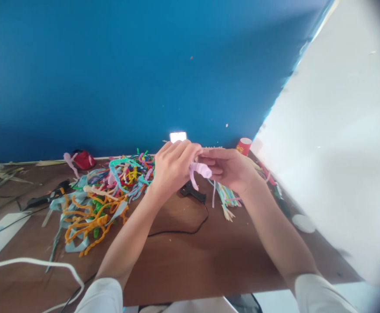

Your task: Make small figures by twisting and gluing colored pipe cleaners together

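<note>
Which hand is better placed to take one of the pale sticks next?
Probably the right hand: it is nearer the pale sticks. The left hand is farther away and seems to grip the lilac coil.

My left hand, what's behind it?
Above your left hand shows the bright top of what looks like a phone; its lower part is covered. Colourful fuzzy stems reach the hand's left side, but whether they continue behind it can't be seen.

Hands [176,164] hide part of the lilac coil [203,170]; the left edge crops a white cable [29,260].
</note>
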Available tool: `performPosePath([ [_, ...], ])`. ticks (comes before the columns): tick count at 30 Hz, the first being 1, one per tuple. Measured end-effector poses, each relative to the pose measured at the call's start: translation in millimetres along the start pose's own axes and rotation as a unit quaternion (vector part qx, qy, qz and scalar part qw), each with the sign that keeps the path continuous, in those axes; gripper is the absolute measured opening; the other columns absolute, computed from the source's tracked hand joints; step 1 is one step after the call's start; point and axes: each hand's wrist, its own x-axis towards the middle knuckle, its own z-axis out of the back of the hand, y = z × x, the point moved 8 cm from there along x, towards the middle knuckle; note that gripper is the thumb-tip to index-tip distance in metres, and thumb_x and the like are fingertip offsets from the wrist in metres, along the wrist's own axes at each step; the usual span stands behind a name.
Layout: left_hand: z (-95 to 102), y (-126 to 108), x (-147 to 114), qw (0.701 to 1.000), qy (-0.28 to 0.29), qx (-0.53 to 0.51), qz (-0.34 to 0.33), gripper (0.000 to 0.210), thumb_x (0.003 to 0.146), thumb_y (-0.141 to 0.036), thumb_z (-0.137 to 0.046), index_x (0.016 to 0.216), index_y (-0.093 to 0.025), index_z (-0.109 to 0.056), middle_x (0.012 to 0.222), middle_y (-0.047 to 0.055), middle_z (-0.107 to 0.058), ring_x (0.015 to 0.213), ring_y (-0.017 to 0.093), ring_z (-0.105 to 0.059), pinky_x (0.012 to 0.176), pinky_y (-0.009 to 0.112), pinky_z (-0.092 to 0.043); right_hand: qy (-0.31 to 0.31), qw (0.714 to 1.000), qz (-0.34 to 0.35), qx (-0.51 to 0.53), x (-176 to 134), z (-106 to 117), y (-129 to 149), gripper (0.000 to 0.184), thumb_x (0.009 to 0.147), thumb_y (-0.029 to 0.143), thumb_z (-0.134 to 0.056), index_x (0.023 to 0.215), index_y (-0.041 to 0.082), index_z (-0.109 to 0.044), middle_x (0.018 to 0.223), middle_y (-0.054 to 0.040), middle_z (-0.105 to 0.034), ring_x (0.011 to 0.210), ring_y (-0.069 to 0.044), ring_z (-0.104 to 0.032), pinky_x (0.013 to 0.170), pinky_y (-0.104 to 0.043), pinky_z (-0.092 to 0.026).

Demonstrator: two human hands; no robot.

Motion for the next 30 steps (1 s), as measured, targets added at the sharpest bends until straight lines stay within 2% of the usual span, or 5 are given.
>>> performPosePath([
  [3,-18.1,27.9,-5.0,0.951,0.060,-0.222,0.205,0.009,0.092,-0.027,-0.054,0.088,-0.020,-0.058,0.068,-0.002,-0.056,0.058,0.010,-0.047,0.056,0.026,-0.034,-0.022,0.996,0.063,-0.056,4.4,4.4,7.0,0.017,0.084,0.023,-0.065,0.073,0.016,-0.054,0.063,0.0057,-0.035,0.048,-0.004,-0.025,0.045,-0.024,-0.013],
  [7,-48.5,43.0,-22.6,0.757,0.105,-0.483,0.428,0.018,0.087,-0.030,-0.060,0.101,-0.019,-0.058,0.058,-0.007,-0.044,0.049,0.008,-0.043,0.048,0.022,-0.036,-0.101,0.962,0.175,-0.183,5.7,15.8,21.5,0.012,0.088,0.029,-0.065,0.084,0.019,-0.059,0.060,0.0056,-0.044,0.047,-0.006,-0.033,0.045,-0.025,-0.016],
  [9,-50.9,48.0,-25.3,0.718,0.081,-0.511,0.466,0.024,0.083,-0.028,-0.063,0.105,-0.019,-0.058,0.058,-0.007,-0.046,0.049,0.008,-0.046,0.047,0.021,-0.037,-0.148,0.921,0.259,-0.250,-2.5,16.0,33.1,0.013,0.088,0.032,-0.065,0.090,0.021,-0.060,0.060,0.0060,-0.047,0.049,-0.007,-0.035,0.046,-0.025,-0.020],
  [20,-60.6,51.8,-27.1,0.783,0.102,-0.460,0.406,0.022,0.081,-0.022,-0.064,0.102,-0.014,-0.064,0.081,0.003,-0.066,0.061,0.009,-0.054,0.053,0.021,-0.045,-0.158,0.735,0.380,-0.539,-28.3,-29.5,40.3,0.021,0.093,0.037,-0.060,0.107,0.023,-0.064,0.092,-0.0007,-0.071,0.065,-0.011,-0.058,0.059,-0.026,-0.041],
  [30,-60.9,44.0,-24.5,0.832,0.159,-0.393,0.358,0.022,0.089,-0.023,-0.056,0.110,-0.017,-0.060,0.093,0.005,-0.065,0.077,0.014,-0.059,0.062,0.025,-0.050,-0.202,0.780,0.374,-0.459,-26.0,-7.9,47.3,0.017,0.092,0.035,-0.060,0.091,0.020,-0.068,0.081,-0.0017,-0.070,0.071,-0.015,-0.064,0.064,-0.027,-0.047],
])
